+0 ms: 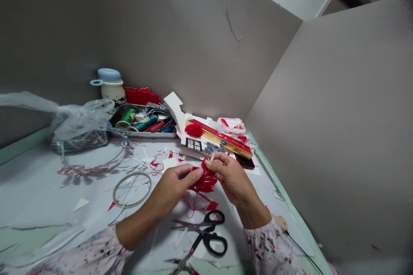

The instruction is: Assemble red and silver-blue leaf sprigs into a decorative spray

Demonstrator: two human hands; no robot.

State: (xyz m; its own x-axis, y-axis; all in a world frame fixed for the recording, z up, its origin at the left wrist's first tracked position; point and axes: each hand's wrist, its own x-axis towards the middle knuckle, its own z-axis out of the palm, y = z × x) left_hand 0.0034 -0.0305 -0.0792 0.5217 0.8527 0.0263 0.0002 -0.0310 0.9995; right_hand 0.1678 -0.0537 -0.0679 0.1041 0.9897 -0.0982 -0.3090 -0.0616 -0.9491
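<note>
My left hand (pixel 172 187) and my right hand (pixel 230 176) meet over the middle of the table, both pinching a bunch of red looped ribbon or fabric (pixel 204 184). A thin pale strip (pixel 213 154) sticks up between my right thumb and fingers; its lower end is hidden. Red thread (pixel 191 211) trails below the bunch onto the white surface. Close beneath my hands lie black-handled scissors (pixel 209 227), their blades pointing left. Pliers (pixel 182 264) rest nearer to me, partly cut off by the frame edge.
A metal tray (pixel 145 134) of thread spools and tools stands at the back, beside a blue-lidded bottle (pixel 111 88) and a plastic bag (pixel 82 120). A grey ring (pixel 131 190) and paper scraps lie left. An opened white box (pixel 193 151) and a phone (pixel 245 162) are beyond my hands.
</note>
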